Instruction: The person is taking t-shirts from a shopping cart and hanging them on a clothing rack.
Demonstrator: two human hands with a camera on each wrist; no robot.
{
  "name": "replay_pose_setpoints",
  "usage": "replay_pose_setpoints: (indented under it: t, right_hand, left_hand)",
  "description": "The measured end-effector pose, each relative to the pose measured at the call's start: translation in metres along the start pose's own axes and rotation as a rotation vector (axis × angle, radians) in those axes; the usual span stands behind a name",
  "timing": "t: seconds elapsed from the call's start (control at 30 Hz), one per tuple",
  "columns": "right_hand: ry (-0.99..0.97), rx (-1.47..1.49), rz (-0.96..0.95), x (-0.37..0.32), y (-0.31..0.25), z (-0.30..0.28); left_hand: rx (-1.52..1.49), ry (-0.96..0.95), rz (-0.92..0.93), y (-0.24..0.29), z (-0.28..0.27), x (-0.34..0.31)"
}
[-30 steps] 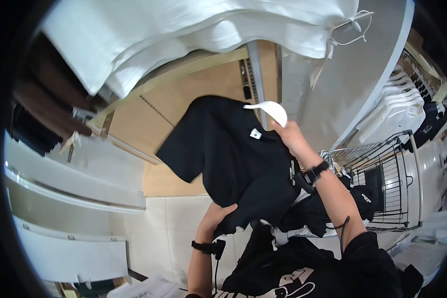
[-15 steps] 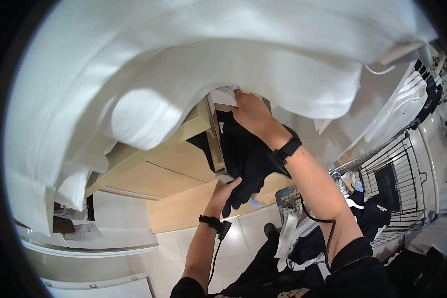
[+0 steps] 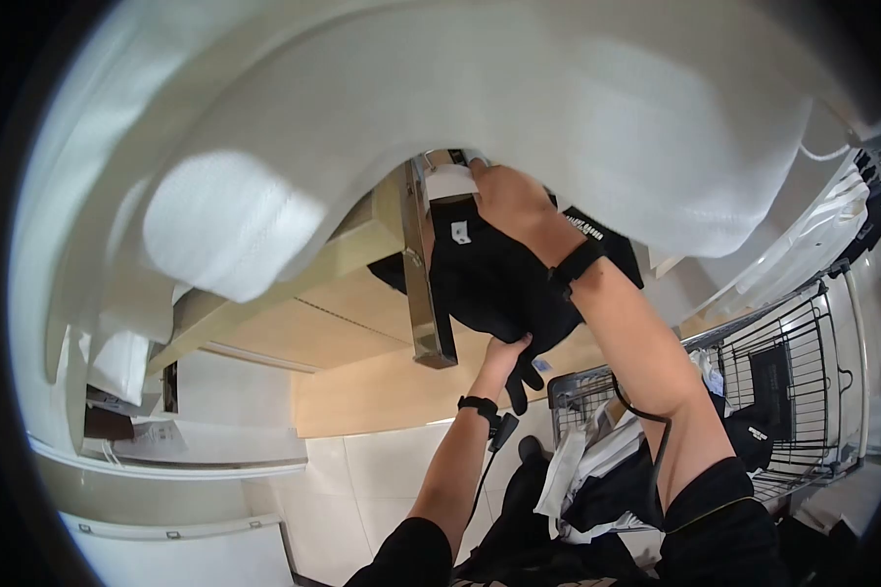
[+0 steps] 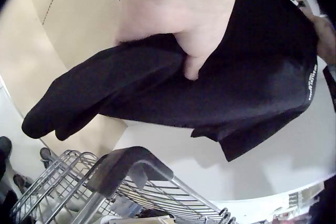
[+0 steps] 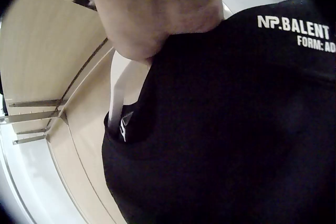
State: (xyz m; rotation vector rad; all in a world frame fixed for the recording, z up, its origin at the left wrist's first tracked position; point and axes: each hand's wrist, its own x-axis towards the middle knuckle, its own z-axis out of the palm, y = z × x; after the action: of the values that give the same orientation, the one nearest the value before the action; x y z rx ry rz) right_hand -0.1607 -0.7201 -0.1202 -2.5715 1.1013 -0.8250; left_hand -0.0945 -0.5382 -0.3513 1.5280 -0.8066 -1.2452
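Observation:
A black T-shirt (image 3: 489,279) with a white neck label hangs on a white hanger (image 3: 452,183), under the overhanging white garments. My right hand (image 3: 519,203) grips the hanger at the neckline; its fingertips are partly hidden behind the cloth above. White lettering on the shirt's shoulder shows in the right wrist view, beside the hanger's white arm (image 5: 119,79). Lower down, my left hand (image 3: 504,354) holds the bunched lower part of the shirt. In the left wrist view, the left thumb (image 4: 192,69) lies over the black fabric.
White garments (image 3: 440,88) hang large across the top. An upright-looking metal bar (image 3: 427,313) stands just left of the shirt, by a wooden shelf edge (image 3: 264,298). At the right is a wire shopping cart (image 3: 803,377) with black and white clothes in it.
The shirt on its hanger has moved forward, in beneath the white garments and beside the metal bar. Both hands have gone with it, and the white garments now fill more of the head view.

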Motion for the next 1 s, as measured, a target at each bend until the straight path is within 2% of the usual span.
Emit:
replay_pose_setpoints:
  t: [0.07,0.13,0.23,0.3,0.33,0.43,0.47,0.57,0.63,0.7,0.73,0.77,0.83,0.87,0.9,0.93,0.97,1.0]
  right_hand:
    - [0.183,-0.007,-0.129,-0.002,0.017,0.023]
    - [0.382,-0.016,-0.261,0.001,0.025,0.030]
    - [0.509,0.026,-0.302,-0.003,0.020,0.019]
    - [0.691,-0.127,-0.388,-0.006,0.017,0.003]
    - [0.752,-0.180,-0.417,-0.007,0.017,0.000]
    - [0.819,-0.379,-0.436,-0.003,0.018,0.003]
    - [0.771,-0.266,-0.414,0.004,0.022,0.008]
    - [0.790,-0.166,-0.460,0.013,0.027,0.014]
    - [0.545,-0.148,-0.319,0.009,0.016,-0.005]
    - [0.309,-0.185,-0.246,0.008,0.012,-0.018]
    - [0.222,-0.193,-0.231,0.008,0.013,-0.021]
    - [0.043,-0.159,-0.161,0.011,0.012,-0.023]
    - [0.160,-0.252,-0.341,0.026,0.042,0.005]
    - [0.088,-0.226,-0.276,0.026,0.036,-0.006]
    - [0.131,-0.160,-0.232,0.022,0.032,-0.012]
    - [0.194,-0.213,-0.330,0.028,0.043,-0.003]
    - [0.218,-0.127,-0.309,0.030,0.045,-0.005]
    - [0.210,-0.130,-0.307,0.031,0.045,-0.011]
  left_hand:
    - [0.089,0.022,0.001,-0.029,-0.004,0.000]
    - [0.150,0.050,-0.007,-0.032,-0.007,-0.012]
    - [0.275,0.069,-0.004,-0.028,-0.013,-0.029]
    - [0.432,0.066,-0.194,-0.018,-0.017,-0.039]
    - [0.453,0.090,-0.090,-0.032,-0.022,-0.038]
    - [0.546,0.092,-0.078,-0.062,-0.037,-0.040]
    - [0.564,0.075,-0.023,-0.072,-0.043,-0.043]
    - [0.406,0.089,-0.065,-0.069,-0.048,-0.080]
    - [0.484,0.088,-0.154,-0.073,-0.058,-0.104]
    - [0.496,0.091,-0.092,-0.091,-0.070,-0.126]
    - [0.471,0.094,-0.146,-0.091,-0.074,-0.139]
    - [0.440,0.098,-0.206,-0.093,-0.078,-0.151]
    - [0.506,0.129,-0.255,-0.122,-0.092,-0.171]
    - [0.591,0.083,-0.119,-0.143,-0.103,-0.184]
    - [0.673,0.035,0.020,-0.161,-0.107,-0.198]
    - [0.519,0.127,-0.163,-0.154,-0.096,-0.213]
    - [0.361,0.216,-0.343,-0.136,-0.085,-0.228]
    - [0.317,0.200,-0.337,-0.132,-0.082,-0.243]
